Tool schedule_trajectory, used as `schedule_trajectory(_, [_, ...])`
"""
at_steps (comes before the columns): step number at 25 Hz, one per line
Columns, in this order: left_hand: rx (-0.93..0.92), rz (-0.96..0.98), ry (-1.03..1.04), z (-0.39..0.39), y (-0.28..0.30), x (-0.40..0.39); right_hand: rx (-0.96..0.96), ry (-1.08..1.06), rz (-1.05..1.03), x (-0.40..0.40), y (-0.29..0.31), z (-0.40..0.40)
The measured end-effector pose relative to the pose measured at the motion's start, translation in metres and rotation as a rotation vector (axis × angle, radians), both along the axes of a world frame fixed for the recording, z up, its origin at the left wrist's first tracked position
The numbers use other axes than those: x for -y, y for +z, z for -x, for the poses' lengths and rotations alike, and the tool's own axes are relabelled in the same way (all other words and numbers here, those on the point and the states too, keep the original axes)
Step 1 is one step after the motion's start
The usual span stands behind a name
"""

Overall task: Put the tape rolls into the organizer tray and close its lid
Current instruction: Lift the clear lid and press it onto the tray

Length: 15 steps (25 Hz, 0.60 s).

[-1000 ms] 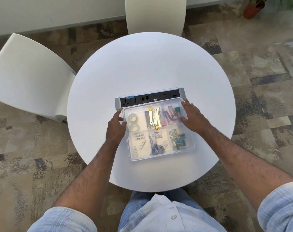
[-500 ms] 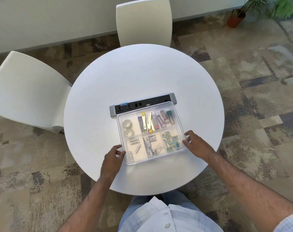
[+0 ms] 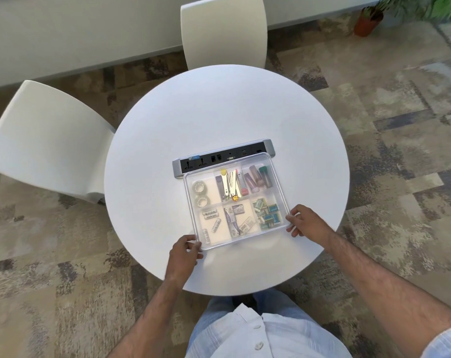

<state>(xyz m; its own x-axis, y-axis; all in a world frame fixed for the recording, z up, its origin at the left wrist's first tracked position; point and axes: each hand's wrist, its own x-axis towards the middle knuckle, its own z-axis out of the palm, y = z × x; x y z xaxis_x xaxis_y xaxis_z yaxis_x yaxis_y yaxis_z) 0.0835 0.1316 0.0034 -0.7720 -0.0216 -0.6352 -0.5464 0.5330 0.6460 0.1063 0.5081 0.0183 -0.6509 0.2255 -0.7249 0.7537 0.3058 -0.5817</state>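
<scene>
A clear plastic organizer tray (image 3: pixel 280 187) lies on the round white table (image 3: pixel 219 112) with its see-through lid lying flat on top. Two clear tape rolls (image 3: pixel 200 193) sit one behind the other in the tray's far left compartment. Other compartments hold batteries, clips, small tubes and green packets. My left hand (image 3: pixel 184 250) pinches the tray's near left corner. My right hand (image 3: pixel 304 220) holds the near right corner, fingers over the rim.
A grey power and socket strip (image 3: pixel 223 157) lies right behind the tray. Two white chairs (image 3: pixel 46 140) (image 3: pixel 223 29) stand at the left and far side of the table. A potted plant (image 3: pixel 369 19) stands on the carpet at far right.
Both hands slid from the tray's far half down along its sides to the near corners. The camera view shifted as my head moved back.
</scene>
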Motion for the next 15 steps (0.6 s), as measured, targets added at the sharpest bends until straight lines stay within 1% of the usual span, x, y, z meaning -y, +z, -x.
schedule_trajectory(3, [0.031,-0.036,0.036,-0.0008,0.0015,-0.0023,0.034,-0.053,0.060,0.0012,0.0023,0.0025])
schedule_trajectory(7, [0.036,-0.038,0.042,-0.0011,-0.0011,-0.0027,0.043,-0.046,0.056,-0.0006,0.0020,0.0026])
schedule_trajectory(9, [0.046,-0.023,-0.008,0.0010,-0.0014,-0.0023,0.046,0.002,0.039,-0.0026,0.0016,0.0036])
schedule_trajectory(12, [0.057,0.012,-0.107,0.0022,0.0024,-0.0053,0.060,0.153,0.006,-0.0035,0.0019,0.0024])
schedule_trajectory(15, [0.044,0.045,-0.125,0.0008,0.0026,-0.0097,0.059,0.190,-0.046,-0.0011,-0.0024,-0.0005])
